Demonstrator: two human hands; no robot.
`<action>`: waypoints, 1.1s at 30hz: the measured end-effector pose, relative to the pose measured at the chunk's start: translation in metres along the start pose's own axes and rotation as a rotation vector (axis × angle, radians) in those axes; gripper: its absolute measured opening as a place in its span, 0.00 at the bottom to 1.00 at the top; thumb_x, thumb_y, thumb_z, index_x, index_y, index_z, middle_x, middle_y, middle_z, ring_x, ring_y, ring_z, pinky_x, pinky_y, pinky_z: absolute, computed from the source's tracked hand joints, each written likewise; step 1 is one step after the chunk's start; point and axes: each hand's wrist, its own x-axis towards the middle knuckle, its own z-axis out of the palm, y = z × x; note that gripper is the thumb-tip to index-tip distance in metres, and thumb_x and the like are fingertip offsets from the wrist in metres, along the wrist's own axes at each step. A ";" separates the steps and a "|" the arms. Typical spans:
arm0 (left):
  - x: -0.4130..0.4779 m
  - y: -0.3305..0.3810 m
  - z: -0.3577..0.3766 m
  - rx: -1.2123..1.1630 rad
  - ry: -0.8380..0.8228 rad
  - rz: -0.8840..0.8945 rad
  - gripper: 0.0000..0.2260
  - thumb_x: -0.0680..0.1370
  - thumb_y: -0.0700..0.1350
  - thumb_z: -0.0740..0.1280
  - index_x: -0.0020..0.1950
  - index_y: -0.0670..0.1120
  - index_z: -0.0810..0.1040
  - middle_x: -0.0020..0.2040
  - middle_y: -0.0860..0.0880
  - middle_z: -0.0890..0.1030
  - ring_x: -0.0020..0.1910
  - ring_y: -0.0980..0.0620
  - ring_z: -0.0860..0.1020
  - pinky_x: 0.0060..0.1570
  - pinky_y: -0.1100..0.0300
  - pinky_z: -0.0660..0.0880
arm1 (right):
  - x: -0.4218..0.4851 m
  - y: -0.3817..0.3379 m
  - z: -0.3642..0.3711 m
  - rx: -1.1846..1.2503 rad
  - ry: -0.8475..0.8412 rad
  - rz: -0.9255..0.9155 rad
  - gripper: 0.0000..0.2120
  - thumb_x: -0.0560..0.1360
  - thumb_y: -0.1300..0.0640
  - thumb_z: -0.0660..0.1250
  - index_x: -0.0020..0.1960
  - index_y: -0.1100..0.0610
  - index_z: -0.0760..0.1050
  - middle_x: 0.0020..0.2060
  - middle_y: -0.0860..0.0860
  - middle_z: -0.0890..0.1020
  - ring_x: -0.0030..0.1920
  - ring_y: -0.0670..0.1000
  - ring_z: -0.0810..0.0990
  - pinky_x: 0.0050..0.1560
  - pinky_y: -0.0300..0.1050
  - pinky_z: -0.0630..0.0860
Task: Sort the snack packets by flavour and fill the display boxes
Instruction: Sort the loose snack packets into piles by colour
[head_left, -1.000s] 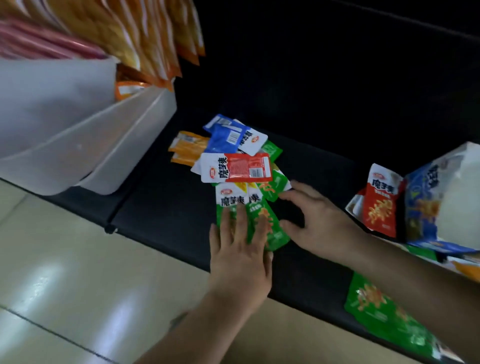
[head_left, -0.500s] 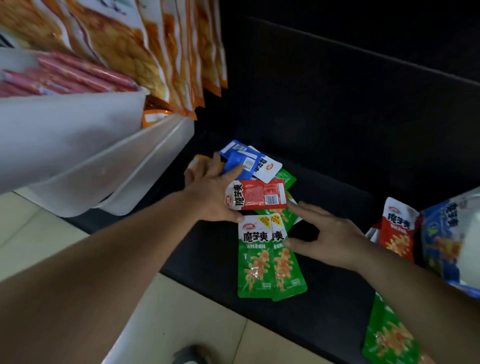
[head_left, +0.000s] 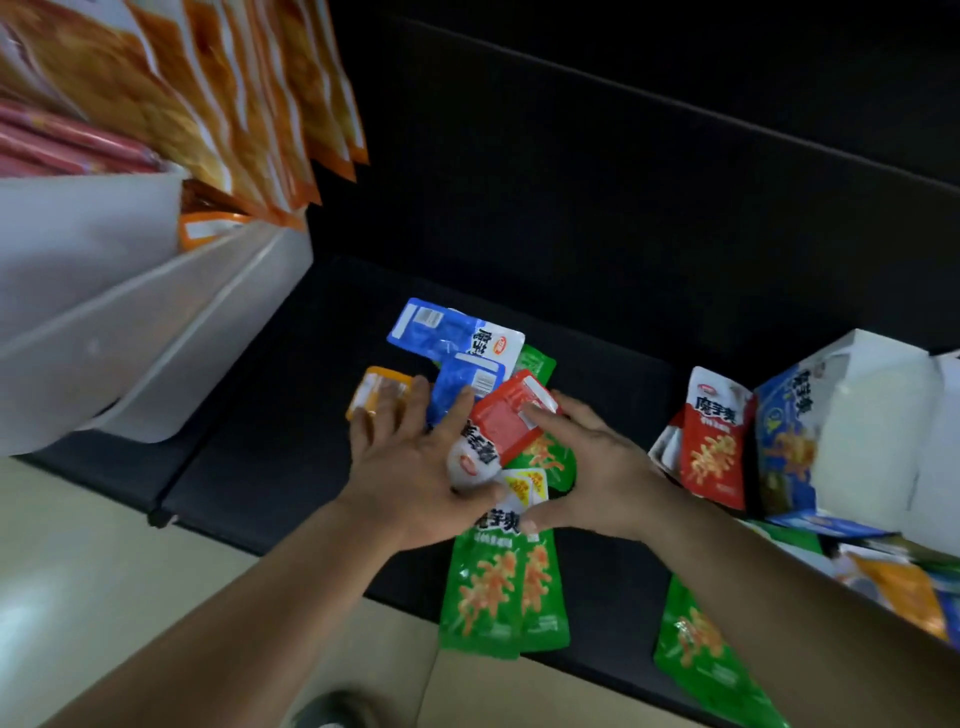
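A heap of small snack packets lies on a black shelf (head_left: 291, 467). My left hand (head_left: 410, 467) holds a red packet (head_left: 511, 415) tilted up, its white end between thumb and forefinger. The other fingers are spread over an orange packet (head_left: 379, 389). My right hand (head_left: 592, 467) touches the red packet's upper end with its fingertips. Its thumb rests on two green packets (head_left: 488, 597) that lie side by side and overhang the shelf's front edge. Two blue packets (head_left: 452, 338) lie behind the hands.
An open blue display box (head_left: 784, 431) stands at the right with a red packet (head_left: 711, 447) leaning on it. More packets lie by it, one green (head_left: 701, 654). White plastic bins (head_left: 156, 322) and hanging orange bags (head_left: 234, 93) fill the left. Pale floor lies below.
The red packet has been lifted from flat to tilted. My right hand rose from the green packets to touch it. My left hand drew back a little toward me.
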 end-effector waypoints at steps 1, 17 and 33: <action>-0.005 0.003 0.001 -0.040 -0.001 0.023 0.47 0.69 0.82 0.51 0.80 0.66 0.33 0.84 0.48 0.35 0.81 0.41 0.32 0.78 0.36 0.35 | 0.000 0.004 0.002 0.045 0.041 -0.009 0.54 0.60 0.39 0.85 0.80 0.35 0.60 0.80 0.32 0.51 0.77 0.40 0.60 0.75 0.40 0.63; -0.045 0.006 0.047 -0.238 0.580 0.047 0.28 0.72 0.50 0.75 0.72 0.52 0.74 0.68 0.50 0.77 0.68 0.46 0.72 0.62 0.42 0.73 | -0.016 0.008 -0.001 0.301 0.300 0.032 0.32 0.78 0.55 0.74 0.76 0.35 0.67 0.79 0.42 0.64 0.78 0.44 0.63 0.75 0.45 0.66; -0.068 0.074 -0.012 -1.418 0.153 -0.209 0.06 0.83 0.45 0.69 0.49 0.45 0.83 0.39 0.47 0.85 0.32 0.55 0.78 0.33 0.63 0.75 | -0.066 -0.002 0.025 -0.027 0.579 -0.321 0.27 0.71 0.66 0.77 0.68 0.52 0.81 0.68 0.49 0.80 0.68 0.49 0.80 0.64 0.53 0.81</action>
